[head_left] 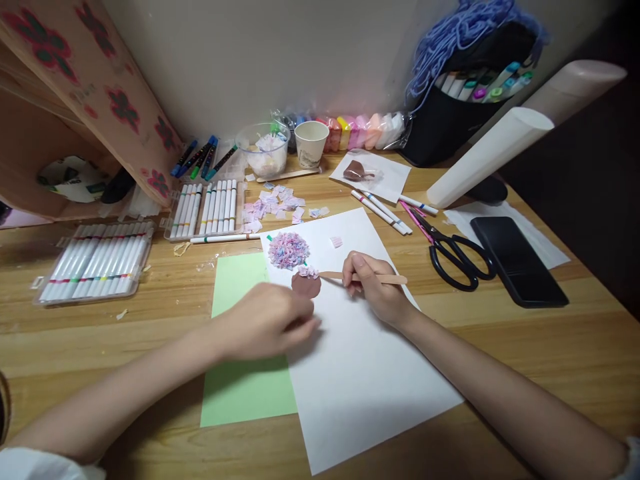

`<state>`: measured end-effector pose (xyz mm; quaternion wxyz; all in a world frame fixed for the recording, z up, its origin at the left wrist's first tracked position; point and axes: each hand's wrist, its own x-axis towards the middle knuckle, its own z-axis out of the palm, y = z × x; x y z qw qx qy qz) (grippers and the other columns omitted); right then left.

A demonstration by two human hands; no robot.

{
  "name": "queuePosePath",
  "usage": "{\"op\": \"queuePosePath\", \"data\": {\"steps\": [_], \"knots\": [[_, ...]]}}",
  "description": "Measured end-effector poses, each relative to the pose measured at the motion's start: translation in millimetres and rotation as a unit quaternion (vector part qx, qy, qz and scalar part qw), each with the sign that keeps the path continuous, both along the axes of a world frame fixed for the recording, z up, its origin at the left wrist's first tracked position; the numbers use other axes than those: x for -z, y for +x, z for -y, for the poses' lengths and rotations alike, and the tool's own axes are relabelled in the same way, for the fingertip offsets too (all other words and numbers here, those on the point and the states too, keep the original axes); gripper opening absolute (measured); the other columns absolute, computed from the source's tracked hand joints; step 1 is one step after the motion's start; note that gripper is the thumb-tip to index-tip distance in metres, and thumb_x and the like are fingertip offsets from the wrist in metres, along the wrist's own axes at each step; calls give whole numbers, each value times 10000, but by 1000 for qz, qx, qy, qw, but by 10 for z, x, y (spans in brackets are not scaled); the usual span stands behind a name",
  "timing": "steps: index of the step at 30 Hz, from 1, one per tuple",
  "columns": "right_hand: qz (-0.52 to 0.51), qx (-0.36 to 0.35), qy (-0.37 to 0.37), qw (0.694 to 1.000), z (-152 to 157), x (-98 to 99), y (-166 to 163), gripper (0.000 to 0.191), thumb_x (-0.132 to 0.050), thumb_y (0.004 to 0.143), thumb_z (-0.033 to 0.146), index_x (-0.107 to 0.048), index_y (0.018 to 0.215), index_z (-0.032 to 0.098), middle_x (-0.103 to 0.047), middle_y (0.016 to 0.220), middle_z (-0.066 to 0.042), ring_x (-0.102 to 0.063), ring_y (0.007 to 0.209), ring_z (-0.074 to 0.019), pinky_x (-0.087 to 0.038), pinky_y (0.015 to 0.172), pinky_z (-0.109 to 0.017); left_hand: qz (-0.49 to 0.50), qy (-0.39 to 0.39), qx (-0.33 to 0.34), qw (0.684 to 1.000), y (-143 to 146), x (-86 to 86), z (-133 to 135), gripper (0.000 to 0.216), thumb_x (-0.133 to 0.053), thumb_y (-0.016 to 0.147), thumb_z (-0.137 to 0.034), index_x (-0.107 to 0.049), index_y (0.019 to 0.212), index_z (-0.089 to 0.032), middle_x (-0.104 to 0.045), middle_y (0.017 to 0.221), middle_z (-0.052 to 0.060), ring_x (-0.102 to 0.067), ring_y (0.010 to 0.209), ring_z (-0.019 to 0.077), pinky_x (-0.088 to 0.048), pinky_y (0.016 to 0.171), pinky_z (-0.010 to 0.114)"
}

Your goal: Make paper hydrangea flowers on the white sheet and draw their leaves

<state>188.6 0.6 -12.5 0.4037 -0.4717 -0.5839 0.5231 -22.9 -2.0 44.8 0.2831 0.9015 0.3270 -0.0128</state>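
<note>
My right hand (367, 280) grips a wooden craft stick (393, 279), its tip at the edge of a brown round patch (305, 287) on the white paper (360, 360). Crumpled pink and lilac paper bits (306, 271) cover the top of that patch. Just below it, my left hand (275, 320) hovers with its fingers curled together; whatever they may hold is hidden. Above the patch is a round cluster of crumpled pink, lilac and blue paper (289, 250) with green marks at its edge. One loose pink scrap (335, 242) lies to its right.
Green paper (245, 393) lies partly under the white sheet. Marker cases (95, 263), paper scraps (273, 200), a plastic tub (265, 157) and a paper cup (311, 143) stand beyond. Black-handled scissors (457, 260) and a phone (520, 260) lie at right, near a tilted white tube (490, 157).
</note>
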Motion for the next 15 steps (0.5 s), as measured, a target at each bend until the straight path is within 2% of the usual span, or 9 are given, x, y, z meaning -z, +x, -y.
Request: {"op": "queuePosePath", "data": {"steps": [2, 4, 9, 15], "knots": [[-16, 22, -15, 1000, -37, -13, -36, 476, -386, 929, 534, -515, 628, 189, -481, 493, 29, -446, 468, -94, -333, 458, -225, 10, -8, 57, 998, -88, 134, 100, 297, -427, 910, -287, -540, 659, -176, -575, 625, 1, -464, 571, 108, -286, 558, 253], [-44, 52, -33, 997, -92, -30, -80, 495, -396, 911, 567, -498, 605, 191, -487, 441, 32, -409, 408, -86, -305, 416, -218, 23, -2, 77, 997, -135, 243, 144, 286, -429, 907, -270, -519, 652, -179, -565, 635, 5, -476, 614, 119, -301, 585, 260], [-99, 91, -75, 988, -190, -42, -131, 539, -436, 857, 633, -486, 552, 191, -513, 368, 11, -363, 334, -77, -252, 361, -207, 53, 12, 77, 996, -139, 338, 140, 287, -429, 899, -252, -474, 624, -182, -541, 616, 6, -457, 613, 129, -300, 592, 274], [-129, 101, -65, 984, -150, -5, -99, 500, -447, 894, 538, -484, 537, 190, -494, 350, 21, -341, 326, -72, -239, 360, -203, 77, 12, 61, 995, -152, 371, 142, 285, -443, 874, -225, -441, 592, -181, -516, 582, -3, -431, 569, 120, -288, 565, 277]]}}
